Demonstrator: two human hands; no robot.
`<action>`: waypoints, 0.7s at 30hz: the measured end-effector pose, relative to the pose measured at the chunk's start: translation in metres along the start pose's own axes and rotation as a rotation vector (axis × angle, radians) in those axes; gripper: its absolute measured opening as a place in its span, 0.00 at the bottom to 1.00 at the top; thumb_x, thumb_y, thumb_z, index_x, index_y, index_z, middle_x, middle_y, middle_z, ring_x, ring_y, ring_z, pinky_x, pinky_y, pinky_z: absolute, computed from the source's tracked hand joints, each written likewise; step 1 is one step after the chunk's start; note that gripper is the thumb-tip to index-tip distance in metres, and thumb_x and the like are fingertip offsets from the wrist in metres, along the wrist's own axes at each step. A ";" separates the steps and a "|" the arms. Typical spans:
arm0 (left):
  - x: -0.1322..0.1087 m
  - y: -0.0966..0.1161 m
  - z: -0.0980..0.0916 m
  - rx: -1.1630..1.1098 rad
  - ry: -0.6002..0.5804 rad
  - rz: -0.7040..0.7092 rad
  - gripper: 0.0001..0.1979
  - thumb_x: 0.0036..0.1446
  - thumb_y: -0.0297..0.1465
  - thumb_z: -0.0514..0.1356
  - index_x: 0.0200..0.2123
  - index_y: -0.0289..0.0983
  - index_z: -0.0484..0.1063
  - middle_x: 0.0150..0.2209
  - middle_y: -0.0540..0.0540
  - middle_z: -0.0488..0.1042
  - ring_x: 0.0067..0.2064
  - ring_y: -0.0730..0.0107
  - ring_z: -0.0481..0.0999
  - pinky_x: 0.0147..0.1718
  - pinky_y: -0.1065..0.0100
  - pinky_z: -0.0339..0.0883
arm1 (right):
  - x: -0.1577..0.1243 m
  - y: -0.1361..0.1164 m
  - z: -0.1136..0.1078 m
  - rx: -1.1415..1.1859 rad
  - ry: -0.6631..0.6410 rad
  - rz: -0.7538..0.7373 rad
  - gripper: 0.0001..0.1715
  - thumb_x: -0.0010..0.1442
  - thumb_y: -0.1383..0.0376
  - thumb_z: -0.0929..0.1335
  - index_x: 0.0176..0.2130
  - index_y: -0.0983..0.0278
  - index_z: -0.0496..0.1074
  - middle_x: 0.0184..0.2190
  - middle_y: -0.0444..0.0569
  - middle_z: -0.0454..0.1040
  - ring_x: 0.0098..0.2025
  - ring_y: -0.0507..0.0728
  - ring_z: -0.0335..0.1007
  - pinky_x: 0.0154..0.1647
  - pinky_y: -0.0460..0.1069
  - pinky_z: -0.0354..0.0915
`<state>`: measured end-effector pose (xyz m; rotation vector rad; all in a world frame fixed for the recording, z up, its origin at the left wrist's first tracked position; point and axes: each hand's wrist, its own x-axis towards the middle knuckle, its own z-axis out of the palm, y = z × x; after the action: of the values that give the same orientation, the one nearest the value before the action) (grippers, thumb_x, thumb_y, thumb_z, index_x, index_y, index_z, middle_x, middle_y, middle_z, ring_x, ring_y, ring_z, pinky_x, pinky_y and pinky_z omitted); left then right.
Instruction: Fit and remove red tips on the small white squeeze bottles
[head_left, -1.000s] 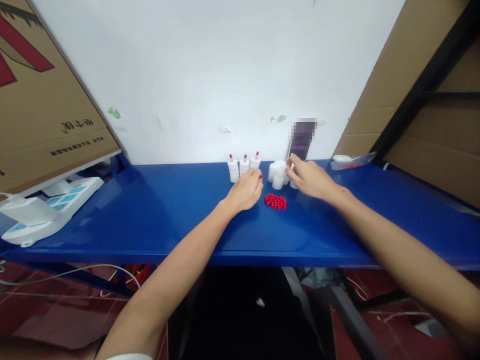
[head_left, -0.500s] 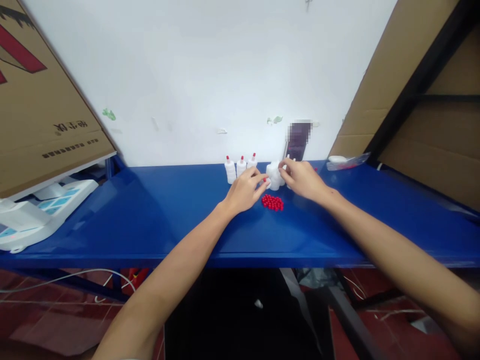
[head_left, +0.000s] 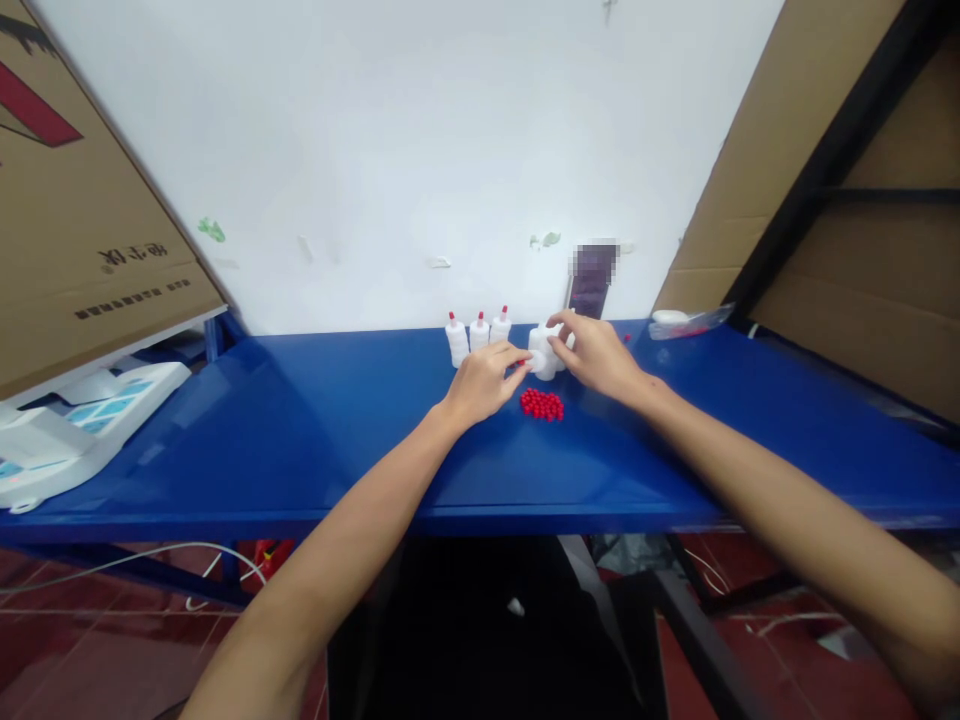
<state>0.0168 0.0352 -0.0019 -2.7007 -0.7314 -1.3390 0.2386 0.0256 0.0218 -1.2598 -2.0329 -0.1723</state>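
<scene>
My left hand point(head_left: 489, 378) is closed in a pinch on a small white nozzle cap with a red tip point(head_left: 523, 363), partly hidden by the fingers. My right hand point(head_left: 589, 350) curves its thumb and forefinger round the upper part of a white bottle point(head_left: 553, 333) in a close cluster of plain white bottles point(head_left: 544, 365); its other fingers are partly hidden. Left of the cluster, several slim white bottles with red tips point(head_left: 458, 345) stand upright in a row, partly behind my left hand. In front lies a pile of small red caps point(head_left: 541, 404).
A phone point(head_left: 592, 280) leans on the white wall behind the bottles. At the right back lies a clear plastic bag point(head_left: 694, 324) with a white item by it. White devices point(head_left: 97, 420) stand at the left end of the blue table point(head_left: 300, 440). Cardboard flanks both sides.
The view has shifted slightly. My right hand has moved a little left over the white bottles, its thumb and forefinger further apart. My left hand still pinches the red-tipped nozzle cap.
</scene>
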 end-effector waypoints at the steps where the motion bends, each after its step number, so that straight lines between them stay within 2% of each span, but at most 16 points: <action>1: 0.000 0.000 0.000 0.001 -0.003 -0.001 0.07 0.67 0.27 0.61 0.45 0.34 0.79 0.41 0.44 0.82 0.41 0.67 0.81 0.43 0.64 0.76 | 0.000 0.000 0.000 0.000 0.003 0.001 0.14 0.66 0.63 0.65 0.50 0.62 0.72 0.35 0.51 0.79 0.31 0.59 0.74 0.38 0.54 0.66; 6: 0.000 -0.002 0.002 -0.001 -0.008 0.001 0.09 0.67 0.25 0.59 0.47 0.34 0.79 0.44 0.43 0.83 0.44 0.65 0.82 0.45 0.62 0.77 | 0.000 -0.004 -0.003 0.019 0.009 0.018 0.13 0.65 0.63 0.65 0.48 0.62 0.73 0.36 0.52 0.80 0.31 0.59 0.74 0.37 0.54 0.66; 10: 0.000 -0.003 0.003 -0.007 -0.007 -0.008 0.10 0.68 0.26 0.58 0.49 0.34 0.78 0.46 0.42 0.83 0.46 0.62 0.83 0.47 0.60 0.78 | -0.002 -0.017 -0.013 0.091 0.034 0.012 0.15 0.70 0.57 0.63 0.47 0.62 0.74 0.37 0.53 0.80 0.31 0.58 0.74 0.37 0.53 0.66; 15: -0.001 -0.002 0.001 -0.024 0.025 -0.036 0.12 0.71 0.29 0.56 0.51 0.34 0.76 0.49 0.39 0.82 0.48 0.62 0.83 0.49 0.58 0.78 | -0.007 -0.030 -0.018 0.186 -0.135 -0.110 0.18 0.69 0.53 0.65 0.51 0.60 0.73 0.48 0.53 0.80 0.32 0.57 0.74 0.39 0.53 0.68; 18: -0.001 0.001 -0.003 -0.010 0.001 -0.082 0.10 0.71 0.31 0.56 0.50 0.35 0.75 0.47 0.40 0.82 0.46 0.63 0.82 0.48 0.59 0.76 | -0.007 -0.033 -0.017 0.206 -0.145 -0.117 0.15 0.67 0.54 0.67 0.48 0.60 0.74 0.44 0.51 0.80 0.32 0.56 0.74 0.37 0.52 0.68; 21: 0.000 0.006 -0.007 0.031 -0.086 -0.101 0.11 0.73 0.34 0.52 0.46 0.36 0.72 0.43 0.42 0.79 0.44 0.63 0.79 0.46 0.61 0.74 | -0.007 -0.034 -0.018 0.231 -0.143 -0.117 0.12 0.66 0.57 0.67 0.45 0.61 0.73 0.39 0.50 0.79 0.29 0.55 0.72 0.36 0.51 0.66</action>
<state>0.0145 0.0287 0.0034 -2.7460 -0.8990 -1.2259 0.2213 -0.0056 0.0388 -1.0364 -2.1785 0.0988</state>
